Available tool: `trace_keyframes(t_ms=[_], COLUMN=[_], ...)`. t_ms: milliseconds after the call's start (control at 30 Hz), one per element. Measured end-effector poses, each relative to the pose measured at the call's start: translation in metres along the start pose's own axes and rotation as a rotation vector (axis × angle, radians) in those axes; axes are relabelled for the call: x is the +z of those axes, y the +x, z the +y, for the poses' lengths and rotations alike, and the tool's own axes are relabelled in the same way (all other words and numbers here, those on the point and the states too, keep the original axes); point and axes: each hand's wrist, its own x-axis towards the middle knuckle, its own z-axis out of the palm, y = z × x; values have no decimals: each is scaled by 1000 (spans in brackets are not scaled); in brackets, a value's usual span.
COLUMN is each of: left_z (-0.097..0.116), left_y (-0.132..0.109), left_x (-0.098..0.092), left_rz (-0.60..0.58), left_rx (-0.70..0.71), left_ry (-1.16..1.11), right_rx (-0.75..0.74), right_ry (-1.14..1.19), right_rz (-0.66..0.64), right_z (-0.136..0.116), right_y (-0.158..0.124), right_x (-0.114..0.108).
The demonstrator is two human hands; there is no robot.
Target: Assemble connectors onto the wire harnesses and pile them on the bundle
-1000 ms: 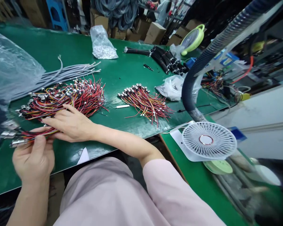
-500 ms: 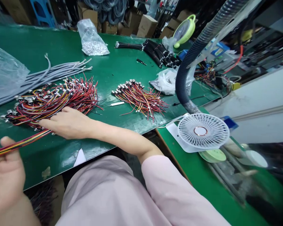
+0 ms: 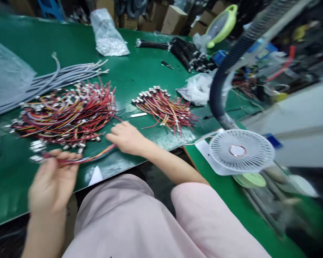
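Note:
My left hand [image 3: 55, 175] is closed on a small bundle of coloured wires [image 3: 93, 157], near the metal connectors [image 3: 37, 151] at the bundle's left end. At the other end, my right hand [image 3: 127, 139] has its fingers wrapped round the same wires, which run slightly slack between both hands above the table's front edge. Just behind lies a large pile of wire harnesses [image 3: 70, 111], red, yellow, white and black, with silvery connectors. A smaller harness pile [image 3: 167, 111] rests farther right, beside a thin white stick [image 3: 138, 115].
Grey cables [image 3: 67, 73] and a clear plastic sheet [image 3: 8, 71] lie at the left. A plastic bag [image 3: 107, 34] and black cables [image 3: 187, 53] are at the back. On the right, a dark flexible hose [image 3: 218, 86] arches down behind a white fan [image 3: 240, 152].
My left hand has come right and up, and connectors now show beside it. My right hand has moved right, off the large pile. The view has shifted a little.

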Motion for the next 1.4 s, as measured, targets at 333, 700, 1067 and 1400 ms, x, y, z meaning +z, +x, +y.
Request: trace_keyframes(t_ms=[333, 700, 1067, 1400], left_z=[-33, -22, 10, 32], left_y=[8, 16, -1, -19], left_x=[29, 3, -16, -22], left_rz=[-82, -99, 63, -92], left_rx=[-227, 103, 639, 309], left_ry=[-162, 397, 1037, 803], right_rx=[-18, 218, -68, -338], right_ry=[563, 1126, 685, 260], right_rz=[210, 261, 515, 2], right_z=[-5, -38, 2, -3], right_y=[-16, 44, 27, 27], right_x=[-13, 35, -29, -46])
